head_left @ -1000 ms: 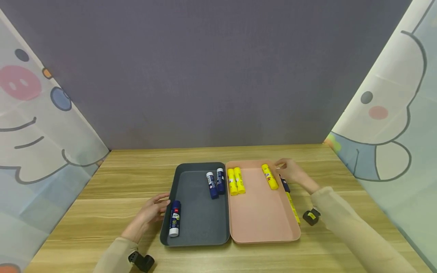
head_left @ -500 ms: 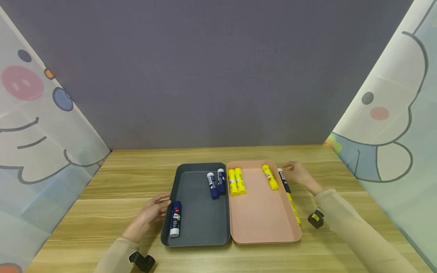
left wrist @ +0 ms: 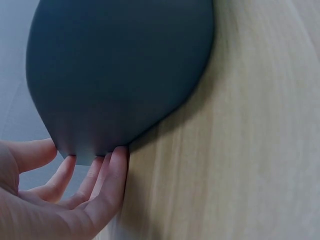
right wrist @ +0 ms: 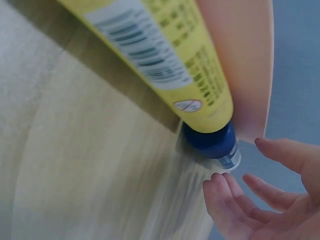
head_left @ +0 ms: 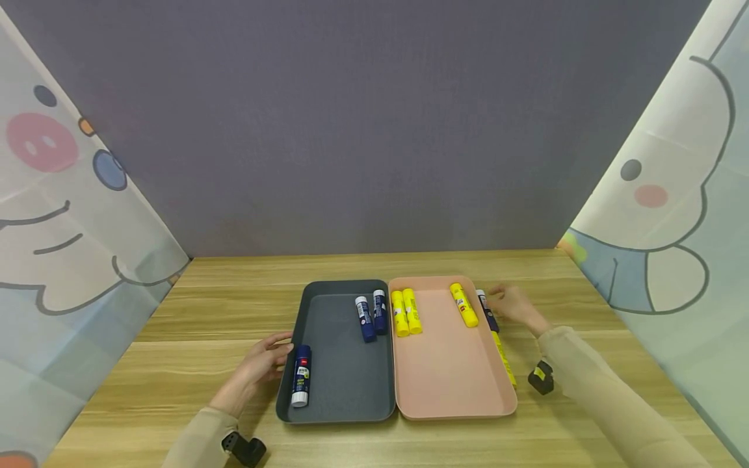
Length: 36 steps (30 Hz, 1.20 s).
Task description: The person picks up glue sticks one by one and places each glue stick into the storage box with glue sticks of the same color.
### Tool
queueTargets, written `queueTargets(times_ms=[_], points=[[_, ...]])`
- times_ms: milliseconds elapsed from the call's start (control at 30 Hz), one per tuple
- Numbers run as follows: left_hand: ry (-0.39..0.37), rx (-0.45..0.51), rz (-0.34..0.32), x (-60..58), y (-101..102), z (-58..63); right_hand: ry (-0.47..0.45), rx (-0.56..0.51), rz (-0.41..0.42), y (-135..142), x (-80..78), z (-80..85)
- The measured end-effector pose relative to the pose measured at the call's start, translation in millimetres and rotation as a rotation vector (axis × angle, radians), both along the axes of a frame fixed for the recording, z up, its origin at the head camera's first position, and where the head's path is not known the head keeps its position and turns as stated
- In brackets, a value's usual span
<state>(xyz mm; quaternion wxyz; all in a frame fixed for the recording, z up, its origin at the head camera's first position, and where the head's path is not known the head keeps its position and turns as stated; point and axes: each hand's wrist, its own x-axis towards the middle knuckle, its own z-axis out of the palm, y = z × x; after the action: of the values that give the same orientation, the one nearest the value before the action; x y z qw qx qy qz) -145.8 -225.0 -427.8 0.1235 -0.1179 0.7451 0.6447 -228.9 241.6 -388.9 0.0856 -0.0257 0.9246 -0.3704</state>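
My left hand (head_left: 257, 364) rests against the left wall of the dark grey tray (head_left: 345, 383); in the left wrist view, its fingertips touch the wall (left wrist: 120, 75). A large blue glue stick (head_left: 301, 377) lies just inside that wall. Beyond the right side of the pink tray (head_left: 450, 377), my right hand (head_left: 513, 305) hovers with spread fingers near a blue glue stick with a white end (head_left: 487, 312). Seen from the right wrist, thumb and fingers (right wrist: 220, 195) stand apart around its end, holding nothing. A yellow glue stick (right wrist: 165, 55) lies in line with it.
Two smaller blue glue sticks (head_left: 365, 320) lie at the grey tray's upper right. Inside the pink tray, two yellow glue sticks (head_left: 400, 314) are side by side at left and another yellow one (head_left: 464, 305) sits at upper right. A dark partition (head_left: 374, 130) stands behind the wooden table (head_left: 234, 292).
My right hand has shifted off the pink tray's far right corner, outward and slightly nearer, uncovering the blue glue stick's white end. My left hand keeps its place at the grey tray.
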Motion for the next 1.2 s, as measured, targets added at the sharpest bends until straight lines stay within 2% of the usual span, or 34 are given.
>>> queueTargets(times_ms=[100,367,800,1200], points=[[-0.002,0.000,0.003,0.1,0.4,0.0,-0.036,-0.006,-0.011,0.8,-0.9,-2.5],[-0.005,0.022,-0.003,-0.7,0.0,0.2,-0.056,-0.008,-0.012,2.4,-5.7,-9.7],[-0.005,0.015,-0.009,-1.5,-0.6,-0.2,-0.046,0.029,-0.011,5.5,-13.8,-18.3],[-0.007,0.010,-0.017,-1.8,-1.1,-0.1,-0.063,0.059,-0.034,2.9,-14.1,-18.4]])
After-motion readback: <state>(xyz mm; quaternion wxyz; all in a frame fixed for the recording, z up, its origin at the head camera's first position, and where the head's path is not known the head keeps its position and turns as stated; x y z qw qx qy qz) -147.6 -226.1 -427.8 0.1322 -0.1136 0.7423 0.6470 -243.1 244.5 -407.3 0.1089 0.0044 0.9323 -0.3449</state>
